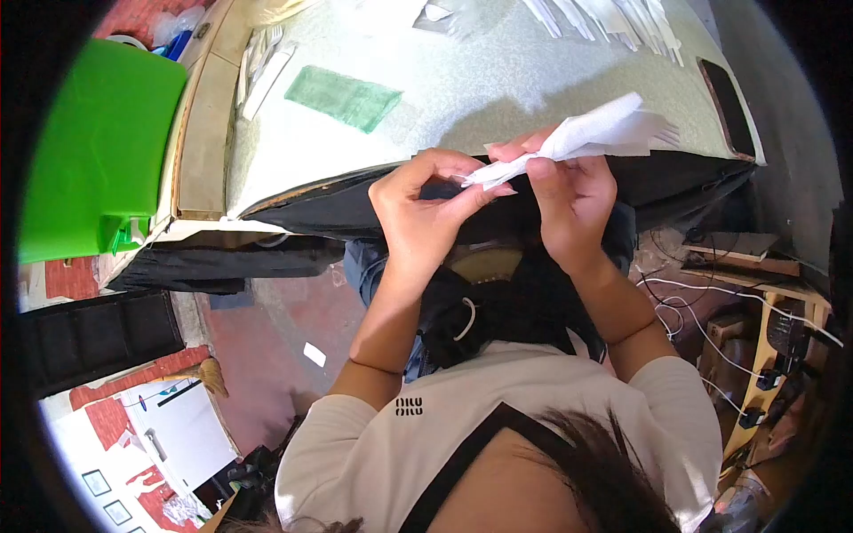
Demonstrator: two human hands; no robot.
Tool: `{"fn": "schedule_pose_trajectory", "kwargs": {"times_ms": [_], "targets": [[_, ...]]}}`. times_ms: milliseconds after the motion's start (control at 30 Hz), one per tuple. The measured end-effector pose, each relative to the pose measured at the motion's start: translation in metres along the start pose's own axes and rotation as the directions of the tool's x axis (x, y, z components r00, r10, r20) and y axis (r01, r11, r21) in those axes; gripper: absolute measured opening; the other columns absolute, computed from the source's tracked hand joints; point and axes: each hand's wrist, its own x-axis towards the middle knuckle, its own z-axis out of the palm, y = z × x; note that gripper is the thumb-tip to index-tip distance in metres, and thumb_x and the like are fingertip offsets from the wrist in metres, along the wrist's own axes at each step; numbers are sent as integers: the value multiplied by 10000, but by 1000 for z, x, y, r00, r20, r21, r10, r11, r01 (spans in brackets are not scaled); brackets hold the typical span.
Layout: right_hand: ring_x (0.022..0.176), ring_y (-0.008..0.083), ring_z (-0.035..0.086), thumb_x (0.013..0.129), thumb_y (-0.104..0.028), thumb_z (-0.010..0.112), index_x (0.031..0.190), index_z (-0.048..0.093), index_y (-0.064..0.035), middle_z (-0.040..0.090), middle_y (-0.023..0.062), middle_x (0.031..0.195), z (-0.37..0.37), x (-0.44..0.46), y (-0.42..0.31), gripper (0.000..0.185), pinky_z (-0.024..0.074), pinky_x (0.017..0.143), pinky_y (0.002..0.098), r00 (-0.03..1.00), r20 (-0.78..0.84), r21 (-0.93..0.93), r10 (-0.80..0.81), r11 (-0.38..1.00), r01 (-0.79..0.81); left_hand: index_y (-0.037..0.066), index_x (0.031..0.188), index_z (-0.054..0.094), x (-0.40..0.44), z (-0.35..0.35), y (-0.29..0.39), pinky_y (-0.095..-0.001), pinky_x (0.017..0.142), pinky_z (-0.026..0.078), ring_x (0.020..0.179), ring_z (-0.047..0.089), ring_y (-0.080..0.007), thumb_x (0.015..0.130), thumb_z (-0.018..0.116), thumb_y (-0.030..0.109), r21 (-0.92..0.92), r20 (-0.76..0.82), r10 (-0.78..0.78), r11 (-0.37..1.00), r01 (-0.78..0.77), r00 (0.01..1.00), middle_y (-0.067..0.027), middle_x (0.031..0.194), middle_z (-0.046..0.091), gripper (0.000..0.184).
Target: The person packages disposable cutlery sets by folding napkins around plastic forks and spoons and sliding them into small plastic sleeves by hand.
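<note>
Wrapped fork held in both hands, its handle hidden

A white napkin (591, 133) is above the counter's (462, 98) near edge, covering all of a fork (666, 133) but its tines. The left hand's (418, 195) fingers are pinched on the napkin's narrow end; the right hand's (573, 191) are clamped around its middle, some hidden behind it. White bundles (613, 22) at the far side are cut off by the top edge, their contents hard to make out.

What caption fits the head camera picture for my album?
Left hand and right hand hold a fork wrapped in a napkin by the table.
</note>
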Motion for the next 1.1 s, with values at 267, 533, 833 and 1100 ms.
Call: {"fn": "schedule_pose_trajectory", "kwargs": {"times_ms": [267, 533, 833, 1100], "targets": [[853, 162, 584, 861, -16, 516, 967, 499, 59, 580, 126, 898, 3, 4, -8, 131, 475, 754, 280, 996, -46, -54, 80, 995, -82, -27, 788, 618, -1, 2, 5, -215, 650, 464, 685, 577, -84, 607, 774, -12, -21, 41, -37, 999, 38, 998, -51, 718, 636, 239], [865, 175, 592, 868, -28, 510, 993, 493, 72, 585, 149, 941, 0, 3, -5, 162, 488, 745, 282, 994, -95, -86, 55, 994, -63, -6, 1037, 530, 0, 3, -3, -247, 688, 501, 757, 619, -125, 587, 787, -14, -20, 56, 165, 986, -164, 985, -84, 796, 648, 518], [864, 221, 599, 880, -90, 511, 1005, 483, 34, 589, 149, 903, 2, 4, -4, 178, 507, 738, 311, 986, -167, -95, 30, 994, -46, -42, 999, 549, -6, 8, -7, -245, 652, 516, 759, 626, -147, 646, 700, -104, -91, -108, 39, 995, -49, 993, -121, 849, 638, 389], [894, 191, 587, 866, -26, 516, 1000, 501, 60, 578, 131, 935, 1, 1, -1, 160, 485, 767, 298, 993, -105, -23, 60, 998, -63, -67, 822, 626, -7, 5, -10, -232, 626, 498, 695, 627, -145, 657, 683, -112, -68, -58, 90, 993, -94, 994, -117, 784, 645, 181]]}}
